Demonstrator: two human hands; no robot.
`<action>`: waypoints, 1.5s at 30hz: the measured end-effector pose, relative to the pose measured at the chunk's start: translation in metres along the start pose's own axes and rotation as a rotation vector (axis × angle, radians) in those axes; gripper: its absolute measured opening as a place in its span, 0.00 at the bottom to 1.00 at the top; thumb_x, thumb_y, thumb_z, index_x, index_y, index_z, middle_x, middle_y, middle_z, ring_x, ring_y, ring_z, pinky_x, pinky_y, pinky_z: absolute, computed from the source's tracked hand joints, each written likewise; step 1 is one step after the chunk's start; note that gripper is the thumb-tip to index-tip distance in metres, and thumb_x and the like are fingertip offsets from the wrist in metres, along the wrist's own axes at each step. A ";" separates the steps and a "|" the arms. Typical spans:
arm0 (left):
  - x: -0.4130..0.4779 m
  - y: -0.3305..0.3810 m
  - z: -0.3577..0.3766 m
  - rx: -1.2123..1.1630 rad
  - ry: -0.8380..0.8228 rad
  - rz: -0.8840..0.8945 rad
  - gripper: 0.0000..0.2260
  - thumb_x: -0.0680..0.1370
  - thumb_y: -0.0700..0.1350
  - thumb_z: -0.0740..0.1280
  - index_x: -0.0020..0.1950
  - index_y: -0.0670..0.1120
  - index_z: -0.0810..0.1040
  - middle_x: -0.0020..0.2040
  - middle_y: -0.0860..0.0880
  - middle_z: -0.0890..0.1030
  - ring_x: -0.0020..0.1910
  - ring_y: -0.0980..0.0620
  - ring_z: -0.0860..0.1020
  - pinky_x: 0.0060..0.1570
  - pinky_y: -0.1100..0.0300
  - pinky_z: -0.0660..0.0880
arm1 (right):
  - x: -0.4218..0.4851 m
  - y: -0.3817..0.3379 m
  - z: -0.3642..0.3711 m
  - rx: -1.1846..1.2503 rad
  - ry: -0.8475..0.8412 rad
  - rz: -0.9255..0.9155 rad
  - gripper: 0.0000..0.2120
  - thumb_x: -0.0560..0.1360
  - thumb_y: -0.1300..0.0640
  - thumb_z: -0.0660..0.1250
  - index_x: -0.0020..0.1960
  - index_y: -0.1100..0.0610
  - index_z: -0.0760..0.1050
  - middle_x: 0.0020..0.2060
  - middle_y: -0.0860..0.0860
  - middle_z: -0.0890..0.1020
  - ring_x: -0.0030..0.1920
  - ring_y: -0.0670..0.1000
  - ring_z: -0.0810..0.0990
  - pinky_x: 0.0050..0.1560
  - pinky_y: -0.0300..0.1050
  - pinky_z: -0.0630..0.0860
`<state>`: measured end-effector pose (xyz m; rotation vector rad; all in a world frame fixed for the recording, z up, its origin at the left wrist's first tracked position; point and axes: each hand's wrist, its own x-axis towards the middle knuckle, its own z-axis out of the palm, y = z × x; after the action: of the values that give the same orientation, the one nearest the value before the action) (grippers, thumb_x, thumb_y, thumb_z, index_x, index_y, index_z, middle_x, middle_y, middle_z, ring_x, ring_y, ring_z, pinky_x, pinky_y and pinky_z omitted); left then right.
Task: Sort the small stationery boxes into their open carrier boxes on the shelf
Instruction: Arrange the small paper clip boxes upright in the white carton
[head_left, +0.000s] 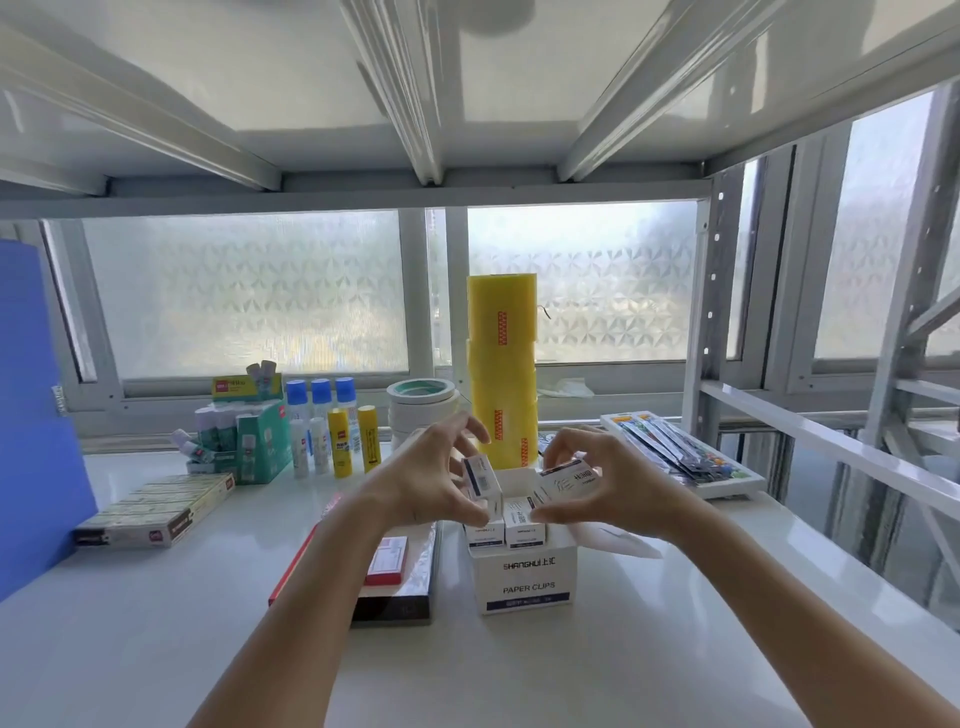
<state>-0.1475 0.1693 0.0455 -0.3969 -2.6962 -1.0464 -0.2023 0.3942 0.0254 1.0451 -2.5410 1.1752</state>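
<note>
Nearest the camera, on the white shelf, a white carrier box printed "PAPER CLIPS" is seen standing open, with small white paper-clip boxes packed upright in its front row. Just to its left, a dark flat pack with a red-and-white label is laid on the shelf. Above the open carrier, the left hand is closed around one small paper-clip box, held upright between thumb and fingers. The right hand is closed on a second small box, tilted over the carrier's right side. Farther left, a long flat carton is laid near a blue folder. Behind it, a green display box of correction items, blue-capped glue bottles and yellow glue sticks are grouped. White tape rolls and a tall yellow tape stack are placed beyond the hands, and a tray of packaged pens is set at the right.
</note>
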 end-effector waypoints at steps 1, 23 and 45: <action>0.000 -0.001 0.001 0.030 -0.006 0.003 0.33 0.60 0.41 0.79 0.63 0.51 0.73 0.55 0.49 0.75 0.55 0.49 0.77 0.57 0.53 0.79 | 0.001 0.002 0.000 -0.064 0.003 0.001 0.22 0.57 0.40 0.80 0.46 0.48 0.80 0.47 0.45 0.77 0.49 0.48 0.77 0.51 0.45 0.75; 0.002 0.002 0.015 0.344 -0.074 -0.007 0.15 0.66 0.52 0.76 0.50 0.47 0.85 0.38 0.58 0.77 0.38 0.58 0.77 0.35 0.71 0.69 | -0.003 0.000 0.000 -0.201 -0.141 0.055 0.16 0.70 0.44 0.71 0.56 0.46 0.77 0.51 0.46 0.75 0.50 0.44 0.73 0.55 0.45 0.71; 0.015 0.003 0.040 0.659 0.064 -0.011 0.13 0.77 0.45 0.65 0.60 0.45 0.75 0.58 0.45 0.75 0.61 0.45 0.73 0.66 0.49 0.67 | -0.006 -0.003 -0.007 -0.049 -0.134 0.049 0.23 0.68 0.50 0.76 0.60 0.55 0.79 0.48 0.48 0.83 0.35 0.44 0.80 0.36 0.36 0.77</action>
<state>-0.1650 0.2010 0.0234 -0.2145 -2.7778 -0.1274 -0.1969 0.4015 0.0296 1.0905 -2.6977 1.0834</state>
